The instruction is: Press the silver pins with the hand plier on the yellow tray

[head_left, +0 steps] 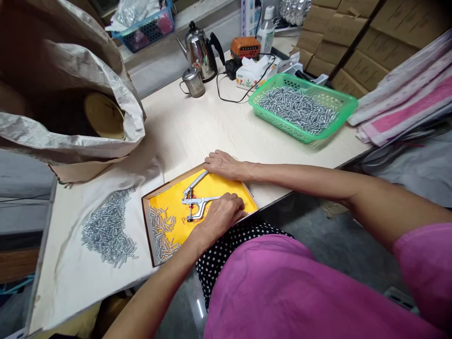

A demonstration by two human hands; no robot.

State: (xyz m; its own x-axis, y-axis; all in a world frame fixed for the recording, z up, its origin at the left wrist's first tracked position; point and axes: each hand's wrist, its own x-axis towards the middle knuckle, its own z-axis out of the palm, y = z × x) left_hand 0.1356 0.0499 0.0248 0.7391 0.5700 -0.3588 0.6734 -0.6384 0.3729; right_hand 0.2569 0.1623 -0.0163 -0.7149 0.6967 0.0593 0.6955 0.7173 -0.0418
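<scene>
Silver snap-fastener pliers (201, 203) with a spring lie over a shallow tray (145, 221) with a yellow bottom, at the table's front edge. My left hand (226, 209) is closed around the lower handle, its fingers curled. My right hand (223, 164) is closed at the tray's far rim, where the upper handle runs under it; the handle's end is hidden. The pliers' handles are spread apart. Small metal pins (164, 235) lie scattered at the tray's left end. A larger heap of pins (109, 230) sits on a white cloth (70, 282) left of the tray.
A green basket (339, 106) full of metal pins stands at the right. Behind are a steel kettle (201, 49), a small lidded pot (193, 82), an orange battery (245, 47) and a tissue box (247, 77). A big paper sack (88, 165) stands at left; stacked cartons (381, 61) rise at right.
</scene>
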